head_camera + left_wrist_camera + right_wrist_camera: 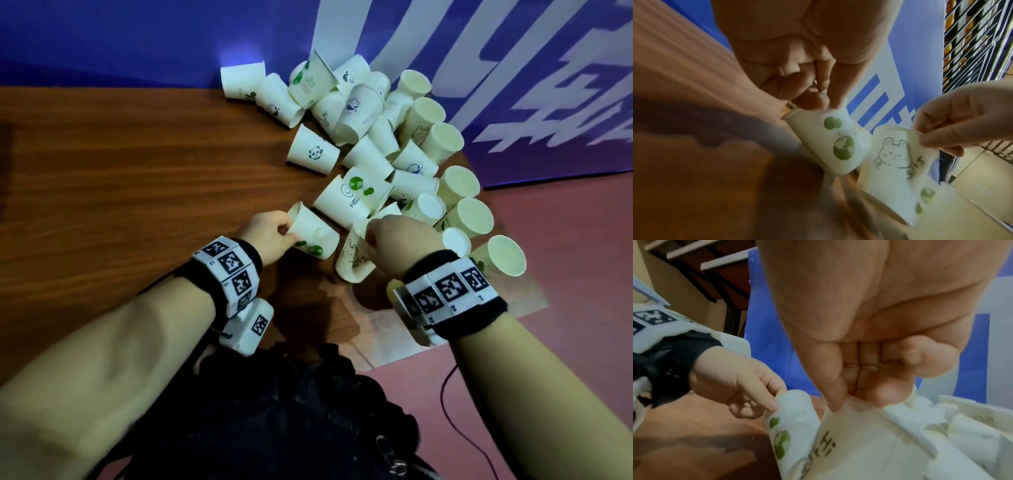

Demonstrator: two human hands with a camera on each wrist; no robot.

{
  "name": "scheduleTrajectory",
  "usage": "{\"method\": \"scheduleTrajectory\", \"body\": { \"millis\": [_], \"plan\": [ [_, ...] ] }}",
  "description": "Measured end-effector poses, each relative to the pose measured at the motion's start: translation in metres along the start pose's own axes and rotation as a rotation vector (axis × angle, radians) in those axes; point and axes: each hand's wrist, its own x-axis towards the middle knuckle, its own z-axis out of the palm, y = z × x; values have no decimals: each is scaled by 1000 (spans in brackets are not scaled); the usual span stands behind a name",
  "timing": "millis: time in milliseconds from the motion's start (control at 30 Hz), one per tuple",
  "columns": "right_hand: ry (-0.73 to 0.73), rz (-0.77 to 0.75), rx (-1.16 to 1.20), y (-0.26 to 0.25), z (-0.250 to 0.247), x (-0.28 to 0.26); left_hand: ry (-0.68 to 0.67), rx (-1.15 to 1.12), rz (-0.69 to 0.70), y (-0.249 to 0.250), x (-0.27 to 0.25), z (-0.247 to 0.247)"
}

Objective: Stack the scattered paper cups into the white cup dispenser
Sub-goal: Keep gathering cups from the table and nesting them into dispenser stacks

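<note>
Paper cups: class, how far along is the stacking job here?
Done: nothing stacked; no dispenser in view. In hand: left hand pinches the globe cup, right hand pinches the rabbit cup. Left: the pile of cups on the table.

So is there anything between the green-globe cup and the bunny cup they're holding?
Nothing: the left wrist view shows the green-globe cup and bunny cup side by side, apparently touching.

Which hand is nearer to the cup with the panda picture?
Left. The left hand lies just below the panda cup, pinching a green-print cup; the right hand is farther right, pinching the rabbit cup.
</note>
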Motion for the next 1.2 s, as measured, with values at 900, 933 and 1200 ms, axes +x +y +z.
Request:
{"method": "scheduleTrajectory", "body": {
  "millis": [900,933,1200],
  "plan": [
    [584,-472,305,-345,-151,-13,689,260,115,-221,-220,-360],
    [595,-474,307,-352,-154,-14,683,289,125,-227,-219,-361],
    [669,-425,282,-369,-174,-13,520,458,211,-244,-192,-348]
  ]
}}
